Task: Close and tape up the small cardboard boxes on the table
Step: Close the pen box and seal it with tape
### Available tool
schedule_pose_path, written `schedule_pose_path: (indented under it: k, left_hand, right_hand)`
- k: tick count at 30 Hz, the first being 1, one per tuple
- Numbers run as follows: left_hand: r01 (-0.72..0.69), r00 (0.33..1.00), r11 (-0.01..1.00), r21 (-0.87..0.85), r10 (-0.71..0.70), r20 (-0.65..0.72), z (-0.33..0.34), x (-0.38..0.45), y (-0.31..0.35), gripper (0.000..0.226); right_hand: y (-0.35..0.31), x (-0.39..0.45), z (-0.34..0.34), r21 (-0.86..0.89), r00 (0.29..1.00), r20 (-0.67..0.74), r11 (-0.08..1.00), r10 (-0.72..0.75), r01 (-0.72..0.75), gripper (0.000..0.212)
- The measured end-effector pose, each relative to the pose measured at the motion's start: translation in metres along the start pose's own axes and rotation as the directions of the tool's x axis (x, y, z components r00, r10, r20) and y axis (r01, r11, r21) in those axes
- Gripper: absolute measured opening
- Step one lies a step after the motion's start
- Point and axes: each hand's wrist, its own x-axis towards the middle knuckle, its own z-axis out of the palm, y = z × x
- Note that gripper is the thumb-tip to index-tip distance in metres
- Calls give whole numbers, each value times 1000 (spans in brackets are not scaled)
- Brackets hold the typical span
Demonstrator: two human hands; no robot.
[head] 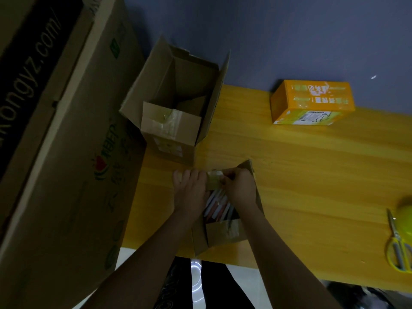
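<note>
Both hands curled: left hand (pixel 189 186) and right hand (pixel 239 186) are pinching the taped far flap (pixel 214 180) of my small brown cardboard box (pixel 223 233).

The big carton (pixel 55 130) at the frame's left carries pale lettering on a dark band — "ongyz.com/" can be read. Its green Chinese characters, and the print and label on the orange box (pixel 312 101) at upper right, are too blurred.

Dim, underexposed view with soft focus throughout. The table (pixel 301 166) is the brightest surface; left of it the big carton (pixel 55 130) sits in deep shadow. Wide-angle distortion bends lines toward the edges.
</note>
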Motion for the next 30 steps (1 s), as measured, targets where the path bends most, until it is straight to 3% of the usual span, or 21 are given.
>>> schedule_pose_path:
  k: [10,15,19,27,30]
  left_hand:
    - [21,1000,1000,-17,-21,2,1,1,2,22]
    - [2,1000,1000,-12,-2,-4,-3,0,5,39]
    - [-44,995,999,27,46,-87,-2,0,5,44]
    - [-62,998,995,79,60,28,-5,5,7,35]
    - [-79,997,991,110,78,18,-4,5,6,38]
  right_hand:
    - [-5,-1,-4,-22,999,45,1000,17,-16,18]
    - [-10,2,-5,-88,996,59,994,67,-62,18]
    - [-16,2,-8,-134,994,76,989,76,-65,18]
    - [-26,4,-12,-295,984,149,954,95,-47,24]
    - [-30,5,-15,-258,983,148,964,105,-64,12]
